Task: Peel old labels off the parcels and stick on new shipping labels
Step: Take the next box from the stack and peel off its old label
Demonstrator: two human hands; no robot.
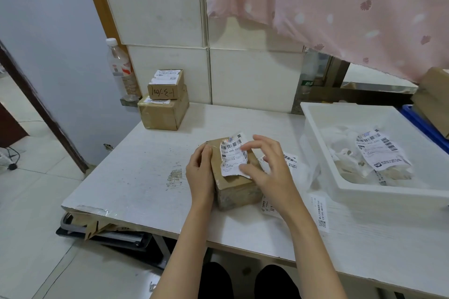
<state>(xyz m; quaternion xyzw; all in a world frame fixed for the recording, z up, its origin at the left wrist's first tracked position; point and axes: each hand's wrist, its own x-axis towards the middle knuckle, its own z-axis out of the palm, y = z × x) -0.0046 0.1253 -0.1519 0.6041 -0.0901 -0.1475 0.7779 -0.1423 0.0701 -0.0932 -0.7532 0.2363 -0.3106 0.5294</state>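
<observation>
3 boxes on the table [145, 165]: 1 box [237, 184] between the hands, 2 more stacked well ahead of the L hand, small box [166, 85] on top of big box [163, 114], each w/ a label on top. L hand [200, 172] lies flat against the near box's left side, fingers fairly straight, steadying it, not wrapped round anything. R hand [267, 165] over the box's right side, fingers curled, pinching the crumpled label [233, 155]; the label's upper part stands up off the box top, lower part seems stuck to it. Under and just behind the R hand: clear bag [303, 165] w/ 1 barcode label [290, 160]. By the R wrist, 2 label strips flat on the table: strip [268, 206] touching the box's near right corner, long strip [320, 211] further right. 1 white tub [323, 133] right of the R hand; inside, a heap of clear bags [352, 160] w/ 1 large label [379, 148] on top, bag count can't tell. 1 bottle [121, 68] on a ledge left of the stack. Pink curtain [340, 7] hangs far ahead of the R hand. 1 brown carton [432, 94] at far right, behind the tub.
</observation>
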